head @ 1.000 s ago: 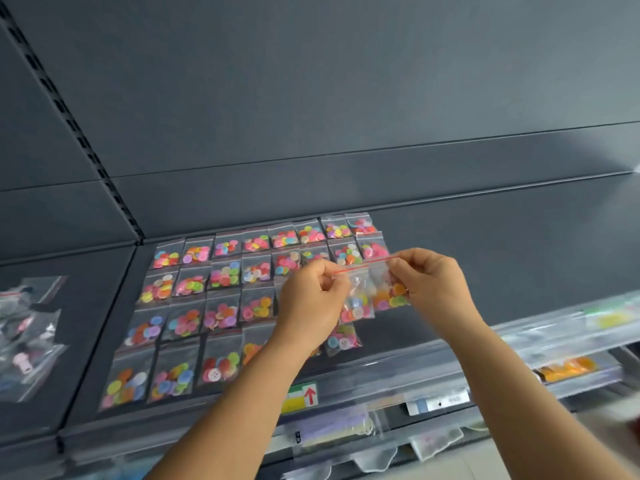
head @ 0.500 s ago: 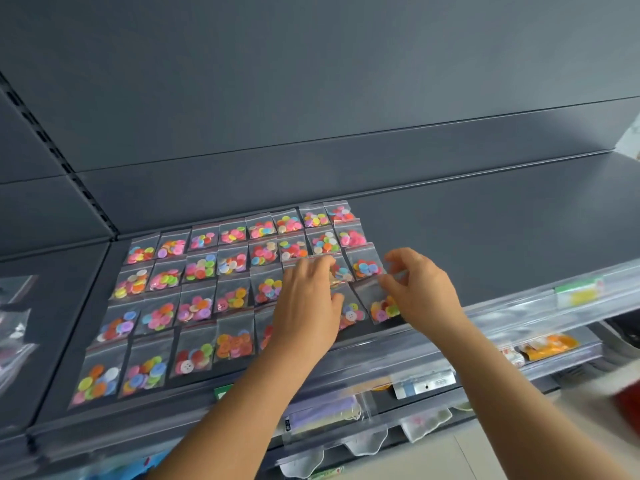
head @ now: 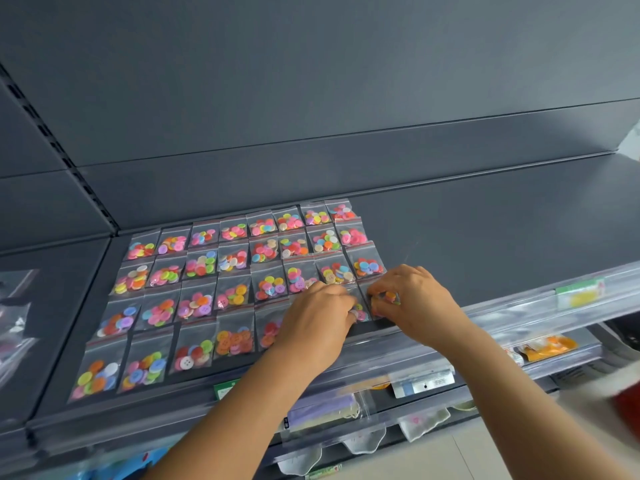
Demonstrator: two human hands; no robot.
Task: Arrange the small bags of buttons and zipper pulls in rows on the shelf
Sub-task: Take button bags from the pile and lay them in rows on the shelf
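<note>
The bag of buttons (head: 382,301) I am handling lies at the right end of the grid, in the fourth row back to front, just in front of the bag of blue and red buttons (head: 367,266) that ends the third row. My right hand (head: 414,301) covers most of it: the fingers are curled down onto the plastic and seem to pinch it, with a few coloured buttons showing between them. My left hand (head: 317,318) lies just left of that bag, knuckles up, fingers bent, the tips pressing on the neighbouring bag (head: 360,311); I cannot tell whether it grips that bag or only holds it flat.

Left of the held bag, the grid of button bags (head: 204,268) runs in neat rows across the dark grey shelf (head: 485,230), five rows deep, each clear bag with a red seal strip. To the right of the held bag the shelf surface is bare dark metal.

In front of the held bag runs the shelf's clear plastic edge strip (head: 519,306), with a green and yellow label (head: 580,292) further right. Below it sit lower shelves holding an orange packet (head: 547,346) and pale fabric items (head: 363,441). Far left of the grid, on the adjoining shelf section, lie other clear bags (head: 15,327), blurred.
</note>
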